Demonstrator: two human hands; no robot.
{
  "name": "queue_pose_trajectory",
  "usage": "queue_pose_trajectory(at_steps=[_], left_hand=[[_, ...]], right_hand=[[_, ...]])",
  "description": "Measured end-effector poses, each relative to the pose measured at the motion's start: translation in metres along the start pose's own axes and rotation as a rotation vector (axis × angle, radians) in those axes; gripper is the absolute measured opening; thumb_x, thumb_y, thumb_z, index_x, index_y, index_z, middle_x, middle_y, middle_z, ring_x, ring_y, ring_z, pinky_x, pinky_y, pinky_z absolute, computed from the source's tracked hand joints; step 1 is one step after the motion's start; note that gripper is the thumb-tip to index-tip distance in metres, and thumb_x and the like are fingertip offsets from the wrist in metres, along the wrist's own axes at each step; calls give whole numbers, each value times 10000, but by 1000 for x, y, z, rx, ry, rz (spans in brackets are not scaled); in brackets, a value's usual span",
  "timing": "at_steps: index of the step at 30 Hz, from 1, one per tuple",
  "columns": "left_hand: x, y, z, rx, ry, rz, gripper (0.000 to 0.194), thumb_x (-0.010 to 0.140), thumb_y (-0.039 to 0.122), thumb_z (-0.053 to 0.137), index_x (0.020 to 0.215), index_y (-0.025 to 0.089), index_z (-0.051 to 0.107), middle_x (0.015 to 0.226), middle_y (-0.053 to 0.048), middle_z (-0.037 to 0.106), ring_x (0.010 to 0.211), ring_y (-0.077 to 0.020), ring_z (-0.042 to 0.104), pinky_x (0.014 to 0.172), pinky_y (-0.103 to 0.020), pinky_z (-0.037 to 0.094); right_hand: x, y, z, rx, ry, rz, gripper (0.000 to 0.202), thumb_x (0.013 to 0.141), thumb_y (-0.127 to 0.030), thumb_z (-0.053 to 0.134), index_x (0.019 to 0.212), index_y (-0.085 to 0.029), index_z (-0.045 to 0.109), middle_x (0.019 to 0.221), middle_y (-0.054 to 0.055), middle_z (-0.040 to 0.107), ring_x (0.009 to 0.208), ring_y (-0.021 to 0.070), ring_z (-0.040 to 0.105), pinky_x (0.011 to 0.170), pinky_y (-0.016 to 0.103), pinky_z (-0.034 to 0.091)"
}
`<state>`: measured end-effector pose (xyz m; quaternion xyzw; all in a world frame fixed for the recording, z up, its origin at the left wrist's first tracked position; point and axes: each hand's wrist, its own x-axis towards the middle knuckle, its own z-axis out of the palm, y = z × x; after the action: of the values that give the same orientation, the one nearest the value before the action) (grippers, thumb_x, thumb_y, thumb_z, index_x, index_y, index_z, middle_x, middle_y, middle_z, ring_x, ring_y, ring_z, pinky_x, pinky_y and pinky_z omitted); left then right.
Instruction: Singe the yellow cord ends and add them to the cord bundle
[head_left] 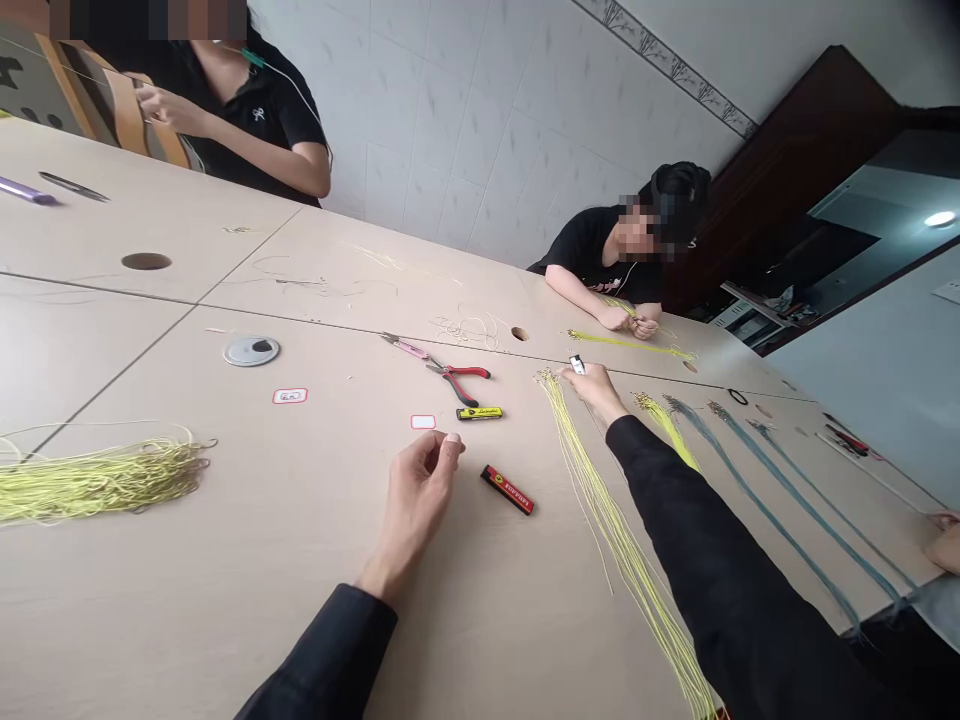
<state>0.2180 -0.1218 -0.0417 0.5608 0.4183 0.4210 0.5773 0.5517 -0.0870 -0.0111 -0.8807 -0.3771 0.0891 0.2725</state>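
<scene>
My right hand (596, 388) is stretched forward, its fingers closed around a small white lighter (577, 366) with a dark top. Just beside it lie the knotted ends of a bundle of yellow cords (592, 480), which runs toward me under my right sleeve. Near the middle of the table, my left hand (420, 490) has its fingers curled and the thumb pressed to them; whatever may be in the pinch is too small to make out. Close to that hand lie a red lighter (508, 490), a yellow lighter (480, 413) and a red-edged label (423, 422).
Red-handled pliers (450, 375) lie ahead. At left are a loose yellow cord bundle (97, 480), a round white disc (251, 350) and another label (290, 396). Blue-grey cords (780, 470) stretch along the right. Two people sit across the table; another person's hand shows at far right.
</scene>
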Motion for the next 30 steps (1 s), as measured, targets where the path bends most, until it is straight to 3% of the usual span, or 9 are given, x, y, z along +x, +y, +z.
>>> queue_pose_trajectory(at_steps=[4, 13, 20, 30], left_hand=[[-1, 1, -1, 17, 4, 2, 373, 908, 468, 521, 681, 177, 570, 606, 31, 442, 570, -117, 402, 551, -252, 319], [0, 0, -1, 33, 7, 11, 371, 898, 471, 520, 680, 180, 594, 599, 22, 444, 570, -128, 409, 546, -259, 314], [0, 2, -1, 42, 4, 8, 372, 896, 478, 516, 686, 181, 597, 601, 19, 471, 578, -133, 429, 557, -262, 328], [0, 1, 0, 14, -2, -3, 380, 895, 493, 519, 699, 177, 601, 600, 18, 479, 581, -135, 453, 559, -263, 340]], right_hand=[[9, -9, 5, -71, -13, 1, 251, 788, -395, 581, 831, -161, 662, 534, -39, 418, 546, 136, 425, 535, 247, 341], [0, -5, 6, -237, -91, -10, 135, 722, -308, 632, 679, -181, 626, 568, -8, 522, 604, 156, 467, 570, 262, 341], [2, -8, 8, -253, -99, -50, 166, 776, -342, 602, 741, -183, 636, 640, 5, 577, 671, 166, 508, 599, 250, 348], [0, -9, 13, -241, -103, -91, 184, 779, -362, 584, 732, -187, 613, 642, -11, 548, 661, 158, 479, 597, 255, 343]])
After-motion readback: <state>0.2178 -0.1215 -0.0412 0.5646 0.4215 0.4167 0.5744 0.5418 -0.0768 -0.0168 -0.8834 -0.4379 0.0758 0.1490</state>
